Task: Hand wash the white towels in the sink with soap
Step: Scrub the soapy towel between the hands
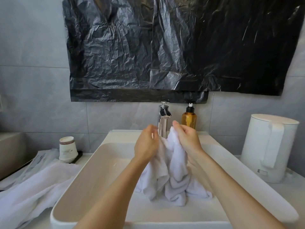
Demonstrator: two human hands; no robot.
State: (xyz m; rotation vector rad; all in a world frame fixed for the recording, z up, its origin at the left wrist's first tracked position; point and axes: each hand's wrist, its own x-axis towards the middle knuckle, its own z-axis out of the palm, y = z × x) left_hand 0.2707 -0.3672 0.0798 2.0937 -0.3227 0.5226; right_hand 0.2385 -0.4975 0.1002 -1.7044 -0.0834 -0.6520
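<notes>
Gripping white towel (171,164) bunched between both hands' clenched fingers (177,128) (above sink (92,162))

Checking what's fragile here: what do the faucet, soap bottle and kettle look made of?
Faucet: polished chrome metal, mirror-like reflections. Soap bottle: translucent amber, plastic or glass, with black pump. Kettle: matte white, probably plastic; no shine.

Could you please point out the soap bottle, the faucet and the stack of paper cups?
soap bottle (189,120): head view, amber body.
faucet (163,119): head view, chrome spout.
paper cups (68,150): head view, side of the top cup.
</notes>
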